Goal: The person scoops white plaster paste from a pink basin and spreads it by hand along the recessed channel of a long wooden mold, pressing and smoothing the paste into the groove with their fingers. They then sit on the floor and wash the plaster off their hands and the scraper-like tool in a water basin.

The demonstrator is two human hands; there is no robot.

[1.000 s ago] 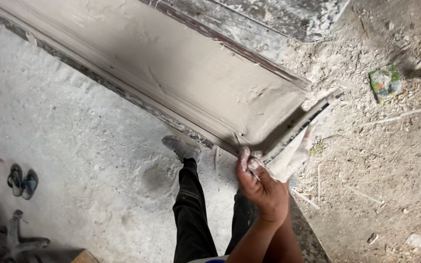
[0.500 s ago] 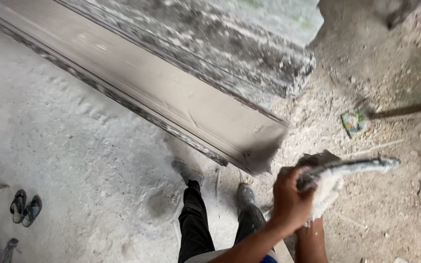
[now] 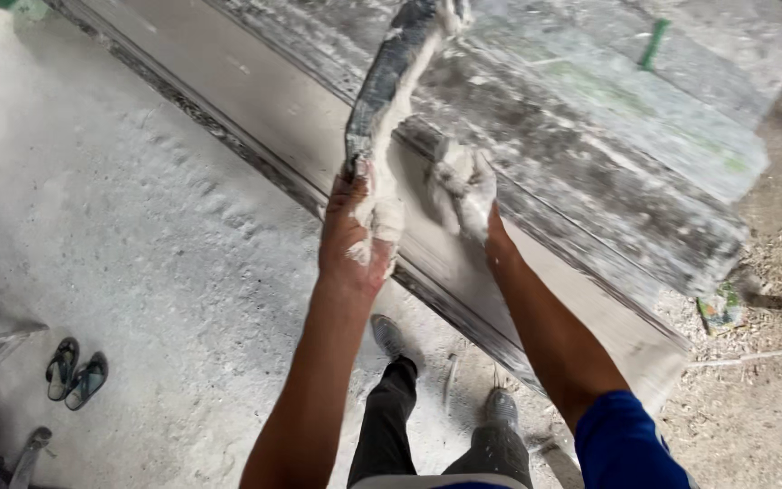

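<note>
Left hand [image 3: 352, 237] has its fingers wrapped around the lower end of a long plaster-caked tool [image 3: 391, 86], which runs up toward top centre of the frame. Right hand [image 3: 465, 195], white with plaster, lies on the long grey mould [image 3: 255, 118]; fingers look loosely curled, hard to tell. Sandals [image 3: 75, 373] sit lower left on the dusty floor [image 3: 138, 254].

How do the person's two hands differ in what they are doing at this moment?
The left hand grips the end of a long grey plaster-smeared tool that points up and away; the right hand holds no tool and is caked in white plaster. The left hand is far less coated. Both are raised over the long grey moulded slab.
</note>
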